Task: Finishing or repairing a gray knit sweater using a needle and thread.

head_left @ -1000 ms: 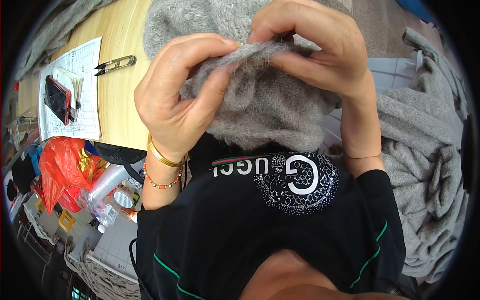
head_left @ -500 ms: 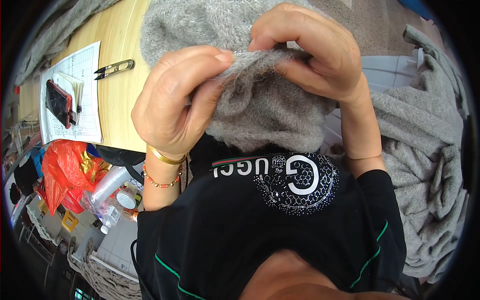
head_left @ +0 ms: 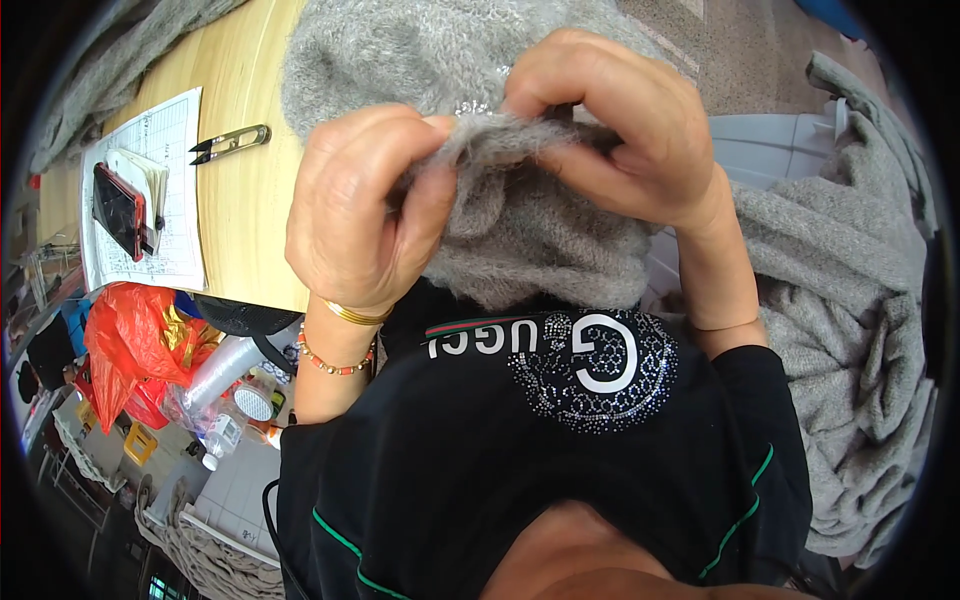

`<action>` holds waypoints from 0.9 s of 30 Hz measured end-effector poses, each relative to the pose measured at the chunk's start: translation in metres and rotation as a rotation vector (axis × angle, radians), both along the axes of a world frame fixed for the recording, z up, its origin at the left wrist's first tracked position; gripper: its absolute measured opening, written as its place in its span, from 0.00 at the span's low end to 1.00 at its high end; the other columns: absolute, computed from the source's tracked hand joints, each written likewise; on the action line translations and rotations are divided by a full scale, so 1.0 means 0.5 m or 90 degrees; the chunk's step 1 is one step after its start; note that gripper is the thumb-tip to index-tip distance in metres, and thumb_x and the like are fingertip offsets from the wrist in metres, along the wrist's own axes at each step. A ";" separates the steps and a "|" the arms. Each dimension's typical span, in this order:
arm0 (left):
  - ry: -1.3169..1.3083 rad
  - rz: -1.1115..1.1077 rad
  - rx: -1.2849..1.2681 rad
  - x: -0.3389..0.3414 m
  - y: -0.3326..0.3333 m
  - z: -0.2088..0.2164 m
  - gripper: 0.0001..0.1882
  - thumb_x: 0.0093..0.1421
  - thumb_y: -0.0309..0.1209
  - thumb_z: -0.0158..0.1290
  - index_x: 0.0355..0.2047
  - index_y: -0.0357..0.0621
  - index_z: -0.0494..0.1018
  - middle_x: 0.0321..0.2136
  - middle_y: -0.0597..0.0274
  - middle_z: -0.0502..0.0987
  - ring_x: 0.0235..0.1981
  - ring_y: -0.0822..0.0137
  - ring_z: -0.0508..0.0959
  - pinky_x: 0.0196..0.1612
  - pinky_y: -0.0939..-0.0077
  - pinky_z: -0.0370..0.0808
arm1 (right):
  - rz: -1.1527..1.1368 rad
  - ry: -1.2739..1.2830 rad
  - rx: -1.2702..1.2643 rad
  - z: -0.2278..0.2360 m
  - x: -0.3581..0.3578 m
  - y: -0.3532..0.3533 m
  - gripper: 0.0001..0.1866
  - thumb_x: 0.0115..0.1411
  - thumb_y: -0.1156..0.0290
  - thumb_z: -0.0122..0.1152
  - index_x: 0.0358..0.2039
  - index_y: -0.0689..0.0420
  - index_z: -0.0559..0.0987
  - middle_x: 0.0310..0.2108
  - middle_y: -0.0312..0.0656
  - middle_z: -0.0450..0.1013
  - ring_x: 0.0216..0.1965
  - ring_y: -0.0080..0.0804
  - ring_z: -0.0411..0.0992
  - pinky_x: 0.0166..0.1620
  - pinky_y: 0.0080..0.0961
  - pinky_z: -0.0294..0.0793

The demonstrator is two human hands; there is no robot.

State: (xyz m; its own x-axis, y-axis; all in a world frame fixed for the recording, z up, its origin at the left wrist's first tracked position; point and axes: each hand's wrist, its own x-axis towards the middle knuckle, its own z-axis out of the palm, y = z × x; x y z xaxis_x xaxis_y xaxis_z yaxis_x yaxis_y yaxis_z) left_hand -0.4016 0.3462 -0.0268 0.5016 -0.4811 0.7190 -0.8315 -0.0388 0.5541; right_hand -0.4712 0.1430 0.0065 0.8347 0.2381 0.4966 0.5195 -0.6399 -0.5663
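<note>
A fuzzy grey knitted garment [head_left: 560, 235] lies bunched between my arms and spreads up over the table edge. My left hand [head_left: 365, 200] pinches a fold of it between thumb and fingers. A short way to the right, my right hand [head_left: 625, 125] grips the same fold, fingers curled on top and thumb beneath. The raised edge of knit runs between both pinches. Just beyond it, a small patch of shiny silvery beads [head_left: 473, 107] shows on the fabric. My fingertips partly hide whatever lies inside the fold.
On the wooden table [head_left: 245, 70] lie thread snips [head_left: 230, 144] and a written sheet [head_left: 185, 255] bearing a phone [head_left: 120, 210] and a notepad. A red plastic bag [head_left: 130, 330] and bottles [head_left: 222, 435] sit lower left. More grey knitwear [head_left: 840, 300] is heaped at right.
My left hand has shifted right, closer to my right hand, and both have come slightly lower. The fold between them is more bunched, and the silvery beads show more clearly.
</note>
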 end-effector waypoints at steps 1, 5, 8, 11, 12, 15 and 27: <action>0.000 0.001 0.000 -0.001 0.001 0.001 0.15 0.49 0.15 0.61 0.38 0.37 0.76 0.32 0.55 0.79 0.31 0.61 0.79 0.35 0.73 0.77 | 0.001 0.000 0.000 -0.002 0.002 -0.005 0.16 0.41 0.82 0.65 0.34 0.64 0.78 0.32 0.46 0.76 0.33 0.38 0.76 0.36 0.27 0.76; -0.071 -0.010 -0.020 -0.009 -0.003 0.004 0.16 0.47 0.14 0.62 0.38 0.38 0.76 0.37 0.52 0.79 0.32 0.59 0.79 0.36 0.73 0.78 | 0.026 -0.053 0.055 -0.004 -0.001 -0.012 0.18 0.40 0.85 0.64 0.35 0.63 0.78 0.33 0.47 0.76 0.32 0.37 0.76 0.36 0.26 0.76; -0.028 -0.095 -0.007 -0.001 -0.013 0.003 0.15 0.50 0.14 0.60 0.38 0.38 0.74 0.41 0.44 0.80 0.37 0.55 0.81 0.39 0.71 0.79 | 0.006 -0.093 0.051 -0.013 -0.007 -0.011 0.19 0.40 0.87 0.63 0.36 0.63 0.79 0.33 0.47 0.76 0.32 0.36 0.76 0.34 0.25 0.76; 0.092 -0.151 -0.048 -0.005 -0.015 -0.003 0.12 0.53 0.15 0.59 0.38 0.38 0.73 0.41 0.44 0.80 0.39 0.53 0.81 0.41 0.70 0.79 | 0.006 -0.134 0.045 -0.015 -0.010 -0.010 0.18 0.41 0.88 0.63 0.36 0.63 0.79 0.32 0.47 0.76 0.32 0.35 0.76 0.33 0.24 0.76; 0.091 -0.152 -0.048 -0.006 -0.017 -0.003 0.12 0.53 0.15 0.59 0.38 0.38 0.73 0.41 0.44 0.80 0.39 0.53 0.81 0.41 0.70 0.79 | 0.008 -0.150 0.053 -0.015 -0.011 -0.009 0.17 0.42 0.88 0.63 0.36 0.63 0.79 0.32 0.47 0.76 0.32 0.34 0.76 0.31 0.23 0.75; 0.110 -0.164 -0.074 -0.009 -0.022 0.003 0.11 0.55 0.16 0.58 0.38 0.37 0.72 0.42 0.43 0.80 0.39 0.52 0.82 0.42 0.70 0.79 | -0.009 -0.199 -0.008 -0.010 -0.014 -0.014 0.15 0.45 0.87 0.64 0.36 0.63 0.79 0.33 0.48 0.76 0.32 0.33 0.75 0.31 0.22 0.75; 0.645 -0.059 0.068 -0.041 0.033 0.022 0.12 0.58 0.18 0.60 0.43 0.34 0.76 0.33 0.67 0.77 0.28 0.82 0.71 0.30 0.88 0.67 | -0.202 0.119 0.244 0.016 -0.049 -0.035 0.18 0.48 0.83 0.63 0.43 0.61 0.79 0.36 0.41 0.76 0.37 0.31 0.73 0.41 0.22 0.71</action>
State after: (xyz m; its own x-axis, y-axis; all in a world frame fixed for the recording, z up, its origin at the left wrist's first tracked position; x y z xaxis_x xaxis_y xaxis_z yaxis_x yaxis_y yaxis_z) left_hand -0.4220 0.3627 -0.0158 0.8073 -0.5858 -0.0713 0.0232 -0.0892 0.9957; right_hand -0.4957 0.1255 0.0143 0.9185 -0.2104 0.3348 0.2020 -0.4783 -0.8546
